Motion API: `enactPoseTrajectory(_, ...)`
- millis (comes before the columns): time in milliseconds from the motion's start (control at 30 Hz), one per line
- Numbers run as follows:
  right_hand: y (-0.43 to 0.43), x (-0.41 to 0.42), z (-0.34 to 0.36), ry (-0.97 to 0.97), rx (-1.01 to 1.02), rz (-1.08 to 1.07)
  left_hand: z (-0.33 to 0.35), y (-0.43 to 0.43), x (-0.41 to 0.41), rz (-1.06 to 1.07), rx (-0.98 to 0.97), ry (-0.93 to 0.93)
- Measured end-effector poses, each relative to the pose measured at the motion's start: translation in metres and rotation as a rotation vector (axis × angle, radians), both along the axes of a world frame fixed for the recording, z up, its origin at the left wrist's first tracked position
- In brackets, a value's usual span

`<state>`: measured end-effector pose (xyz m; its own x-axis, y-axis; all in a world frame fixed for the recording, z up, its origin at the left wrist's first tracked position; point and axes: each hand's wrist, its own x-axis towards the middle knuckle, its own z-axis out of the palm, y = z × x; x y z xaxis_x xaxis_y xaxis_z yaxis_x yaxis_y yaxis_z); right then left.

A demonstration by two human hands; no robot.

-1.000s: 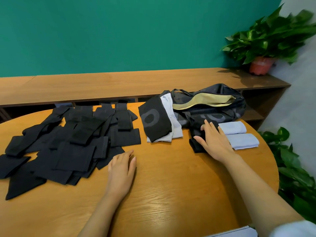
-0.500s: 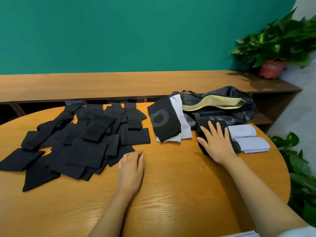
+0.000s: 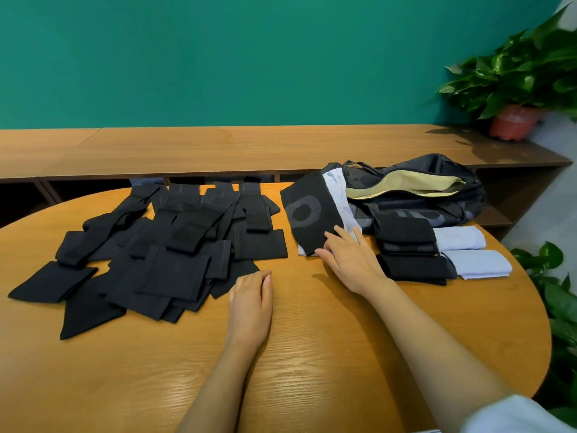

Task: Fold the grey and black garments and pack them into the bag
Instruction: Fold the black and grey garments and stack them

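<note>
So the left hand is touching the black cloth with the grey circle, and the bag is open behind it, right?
Not quite. The right hand touches the black cloth with the grey circle; the left hand lies flat on the table. The bag is open behind it, as the head view shows.

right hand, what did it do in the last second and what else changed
The right hand left the folded black stack by the bag and moved left; its fingers now touch the near corner of the black ring-print garment. Left hand, black pile and bag stayed put.
</note>
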<state>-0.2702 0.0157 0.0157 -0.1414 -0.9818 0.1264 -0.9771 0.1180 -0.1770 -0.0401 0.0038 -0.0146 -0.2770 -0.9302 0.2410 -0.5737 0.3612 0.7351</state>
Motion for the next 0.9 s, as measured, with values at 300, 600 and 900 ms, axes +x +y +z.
enactPoseTrajectory(300,0.017,0.003,-0.004,-0.06,-0.135,0.099,-0.002,-0.001,0.0,-0.006,0.006,-0.001)
enactPoseTrajectory(600,0.069,0.063,-0.012,-0.062,-0.279,0.309,-0.008,-0.003,0.003,-0.18,-0.19,-0.097)
enactPoseTrajectory(900,0.103,0.054,-0.021,-0.166,-0.198,0.018,-0.001,0.015,0.009,-0.313,-0.141,-0.124)
